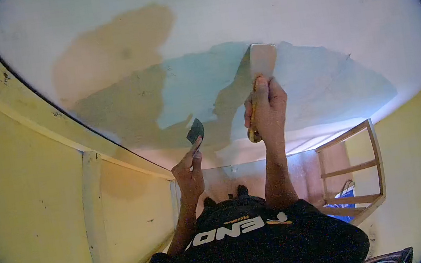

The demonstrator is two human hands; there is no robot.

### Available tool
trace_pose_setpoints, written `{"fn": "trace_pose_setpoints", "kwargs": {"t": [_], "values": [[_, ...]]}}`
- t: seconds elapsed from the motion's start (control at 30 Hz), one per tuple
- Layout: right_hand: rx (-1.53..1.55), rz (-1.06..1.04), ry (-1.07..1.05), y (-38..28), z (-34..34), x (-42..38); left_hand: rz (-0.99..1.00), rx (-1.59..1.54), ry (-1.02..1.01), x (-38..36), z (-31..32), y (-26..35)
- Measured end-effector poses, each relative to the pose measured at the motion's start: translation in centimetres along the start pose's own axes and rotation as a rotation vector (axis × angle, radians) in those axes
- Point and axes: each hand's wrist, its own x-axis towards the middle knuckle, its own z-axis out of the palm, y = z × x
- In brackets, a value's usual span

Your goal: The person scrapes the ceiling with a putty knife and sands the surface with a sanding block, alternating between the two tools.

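A wall in front of me has white coating (310,1) around a pale blue-green area (199,87). My right hand (269,103) grips a putty knife (264,60) by its yellowish handle, thumb along the base of the blade. The wide blade lies over the upper edge of the blue-green area, overlapping the white. Lower and to the left, my left hand (190,175) is closed on a smaller, dark-bladed scraper (196,131), which points up in front of the wall. Shadows of my head and arms fall across the surface.
To the left runs a yellow wall (29,171) with pale wooden posts (95,210). On the right stands a wooden frame with crossbars (377,163), a blue object (343,205) behind it. My dark shoes (242,190) show on the floor below.
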Motion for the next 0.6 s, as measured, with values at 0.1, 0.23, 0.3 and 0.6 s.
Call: {"fn": "trace_pose_setpoints", "kwargs": {"t": [0.1, 0.23, 0.3, 0.6], "values": [[-0.035, 0.0, 0.022, 0.2, 0.0, 0.4, 0.008, 0.048, -0.056, 0.1, -0.5, 0.5], [0.003, -0.02, 0.034, 0.7, 0.3, 0.5, -0.252, 0.128, -0.162, 0.1, -0.6, 1.8], [0.036, -0.007, -0.005, 1.1, -0.2, 0.5, -0.047, 0.051, -0.106, -0.3, 0.0, 0.6], [0.164, 0.226, -0.105, 4.5, -6.4, -4.9, 0.531, 0.387, -0.006, 7.3, 1.9, 4.8]]}}
